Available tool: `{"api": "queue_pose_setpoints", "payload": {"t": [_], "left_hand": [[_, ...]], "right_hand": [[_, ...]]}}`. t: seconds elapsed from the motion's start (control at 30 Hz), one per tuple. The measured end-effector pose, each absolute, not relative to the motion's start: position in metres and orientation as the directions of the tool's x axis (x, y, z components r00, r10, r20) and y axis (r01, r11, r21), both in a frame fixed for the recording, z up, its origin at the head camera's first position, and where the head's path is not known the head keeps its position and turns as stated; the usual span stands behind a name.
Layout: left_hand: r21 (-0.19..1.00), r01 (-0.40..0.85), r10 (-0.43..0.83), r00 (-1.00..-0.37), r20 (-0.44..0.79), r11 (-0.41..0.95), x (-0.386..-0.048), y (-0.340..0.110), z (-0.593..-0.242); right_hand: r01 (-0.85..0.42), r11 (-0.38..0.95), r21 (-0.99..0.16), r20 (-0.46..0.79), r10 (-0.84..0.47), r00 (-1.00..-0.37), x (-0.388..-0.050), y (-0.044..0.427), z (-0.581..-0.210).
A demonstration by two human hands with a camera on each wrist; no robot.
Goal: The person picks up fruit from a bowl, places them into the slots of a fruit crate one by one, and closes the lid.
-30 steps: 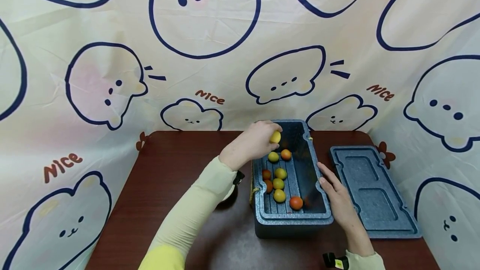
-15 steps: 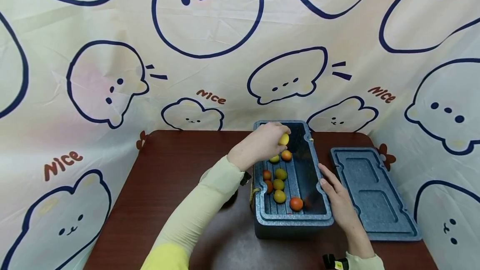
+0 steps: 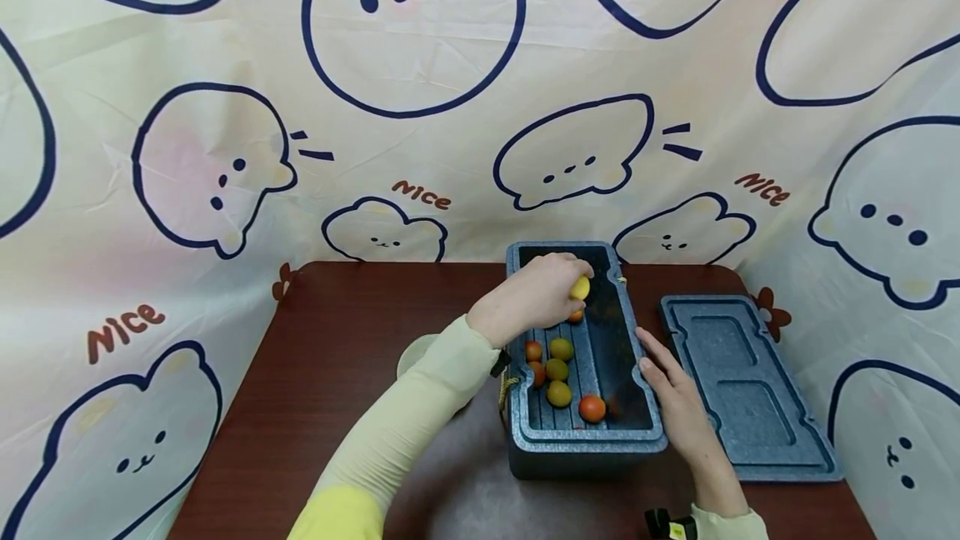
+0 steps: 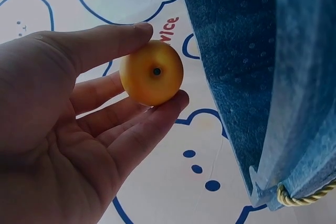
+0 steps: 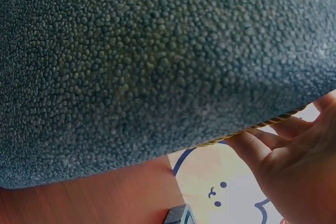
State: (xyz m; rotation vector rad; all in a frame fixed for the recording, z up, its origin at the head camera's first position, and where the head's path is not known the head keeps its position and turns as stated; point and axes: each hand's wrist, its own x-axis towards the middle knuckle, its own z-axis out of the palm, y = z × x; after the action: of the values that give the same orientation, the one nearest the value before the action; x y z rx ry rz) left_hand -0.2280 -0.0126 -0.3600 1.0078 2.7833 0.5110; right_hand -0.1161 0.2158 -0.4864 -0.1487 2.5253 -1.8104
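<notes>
A small round yellow fruit (image 3: 581, 287) is pinched between the thumb and fingers of my left hand (image 3: 534, 294), above the far half of a blue-grey foam box (image 3: 592, 440). In the left wrist view the fruit (image 4: 149, 80) shows a dark dot at its end, and the box wall stands to its right. Several yellow-green fruits (image 3: 558, 394) and orange-red fruits (image 3: 592, 408) lie on the ribbed floor of the box; my left hand covers some at the far end. My right hand (image 3: 678, 398) rests against the right rim, fingers extended along the outer side.
The foam lid (image 3: 757, 390) lies flat on the brown table (image 3: 360, 315) to the right of the box. Partly behind my left forearm is a pale round object (image 3: 414, 352). A yellow cord (image 3: 504, 386) hangs at the box's left side. A patterned cloth surrounds the table.
My left hand has moved right and slightly nearer with the yellow fruit, further over the box. More of the pale round object shows. The right hand stays at the rim.
</notes>
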Motion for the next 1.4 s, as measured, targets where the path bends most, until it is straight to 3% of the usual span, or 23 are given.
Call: {"api": "queue_pose_setpoints", "payload": {"t": [1.4], "left_hand": [[0.303, 0.638, 0.676, -0.737, -0.025, 0.708, -0.2244, -0.0106, -0.3662]], "right_hand": [[-0.093, 0.324, -0.941, 0.068, -0.089, -0.994, -0.1161, 0.2149, -0.4882]]}}
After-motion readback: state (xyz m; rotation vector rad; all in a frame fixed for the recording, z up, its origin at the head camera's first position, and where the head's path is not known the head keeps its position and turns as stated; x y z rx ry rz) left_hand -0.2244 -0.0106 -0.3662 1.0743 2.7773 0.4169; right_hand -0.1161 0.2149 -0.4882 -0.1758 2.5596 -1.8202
